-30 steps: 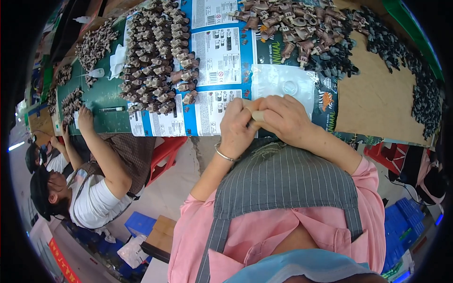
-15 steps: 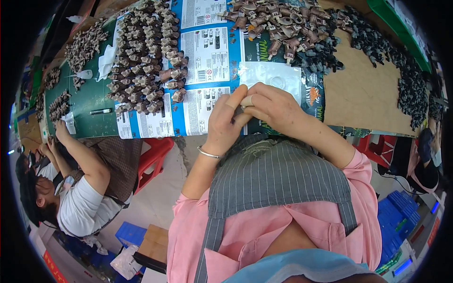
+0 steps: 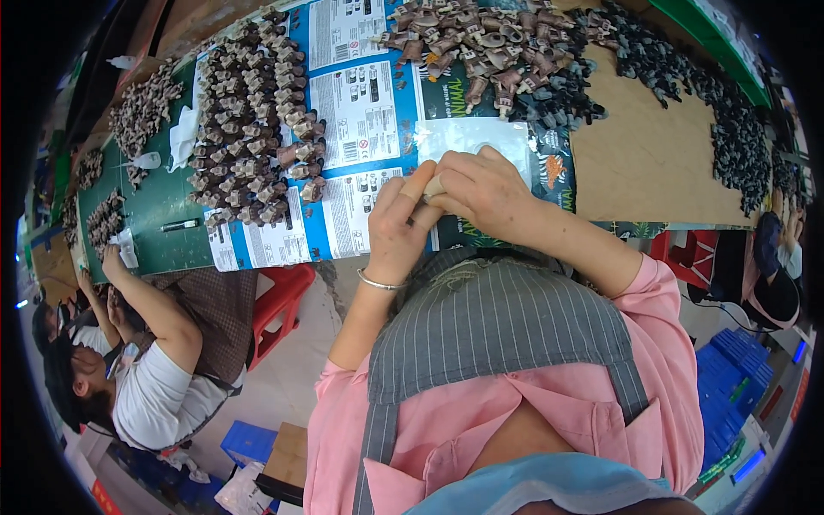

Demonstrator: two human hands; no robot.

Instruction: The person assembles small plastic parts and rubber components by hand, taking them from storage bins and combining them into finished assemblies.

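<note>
My left hand (image 3: 402,225) and my right hand (image 3: 482,190) meet at the near edge of the table, fingertips pressed together. Both are closed, with finger covers on some fingers. Whatever sits between the fingertips is small and mostly hidden; I cannot make out its kind. Just beyond my hands lies a clear plastic bag (image 3: 470,137) on a dark printed sheet. Farther back is a heap of brown and beige hollow figure parts (image 3: 506,47), with small dark grey parts (image 3: 558,107) at its near right side.
Rows of assembled brown figures (image 3: 249,129) stand left of my hands on blue-and-white printed sheets (image 3: 352,112). Brown cardboard (image 3: 652,163) lies to the right, edged by more dark parts (image 3: 738,154). At the left, a co-worker (image 3: 163,343) sits at the green tabletop (image 3: 176,206).
My hands stay pressed together with only slight finger movement. The view has shifted a little, so the table's things sit somewhat farther left. The co-worker's arm at left has moved slightly.
</note>
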